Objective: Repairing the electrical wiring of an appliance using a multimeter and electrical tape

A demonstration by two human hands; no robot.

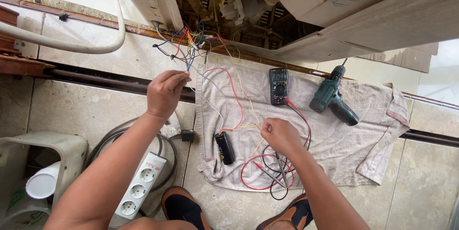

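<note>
The wires point(191, 43) spill from the open underside of the appliance point(334, 15) at the top of the view and fan down toward the person, so their long run goes from the machine toward the two hands. The left hand point(164, 93) is the nearer one to the tangle: it sits just below the coloured bundle, fingers pinched together on what looks like a thin blue or white lead, knuckles up. Exactly which strand it grips is too fine to tell.

The right hand point(281, 136) lies lower and to the right, over the towel point(344, 139) spread on the floor. It is closed in a loose fist around thin yellow and white leads that run up and left toward the same bundle. So both hands are closed on wire ends, well apart from each other, the left high and close to the machine, the right nearer the person's body.

Between them on the towel lies a black capacitor point(224, 147), its long axis running roughly toward and away from the person, with red and yellow leads rising from its top end. A multimeter point(278, 85) lies above the right hand, its red and black probes point(272, 172) resting just below that hand. A green drill point(332, 100) lies farther right. A white power strip point(138, 187) sits on the tiles under the left forearm.
</note>
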